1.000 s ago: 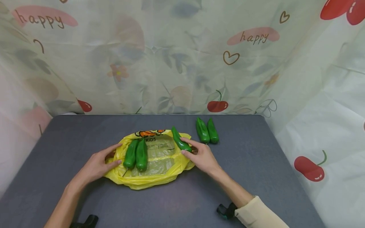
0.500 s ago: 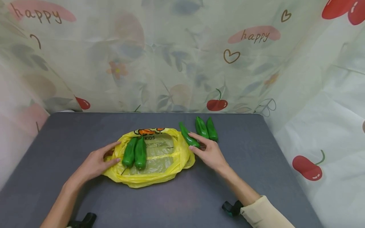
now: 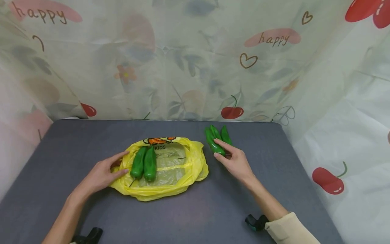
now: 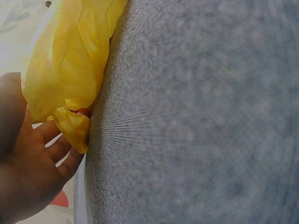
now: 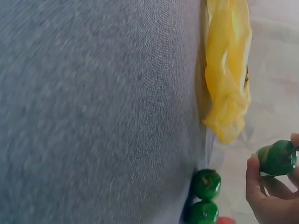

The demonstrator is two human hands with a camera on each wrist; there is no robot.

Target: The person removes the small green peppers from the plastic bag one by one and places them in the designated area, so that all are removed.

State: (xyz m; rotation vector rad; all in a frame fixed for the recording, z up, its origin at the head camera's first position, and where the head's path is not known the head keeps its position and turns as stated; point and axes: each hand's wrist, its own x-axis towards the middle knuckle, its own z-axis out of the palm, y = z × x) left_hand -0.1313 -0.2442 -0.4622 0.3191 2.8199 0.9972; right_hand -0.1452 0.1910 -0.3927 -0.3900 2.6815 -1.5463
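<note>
My right hand (image 3: 236, 162) pinches a green pepper (image 3: 211, 140) between thumb and fingers, to the right of the yellow plastic bag (image 3: 197, 169). In the right wrist view this held pepper (image 5: 275, 157) is raised off the table, stem end showing. Two more green peppers (image 3: 226, 136) lie side by side just behind it, partly hidden by the pepper and the hand. On the left, my left hand (image 3: 102, 173) holds the bag's edge between thumb and fingers. Two green peppers (image 3: 150, 165) lie next to each other at the left of the bag's wide mouth.
A dark grey table (image 3: 170, 220) carries everything, with its back edge near the loose peppers. A printed curtain (image 3: 189, 67) hangs behind and along both sides. Black wrist mounts (image 3: 256, 222) sit on both forearms.
The right hand has moved right with its pepper, from over the bag's right edge to beside the two loose peppers. The left hand and the bag stay nearly still.
</note>
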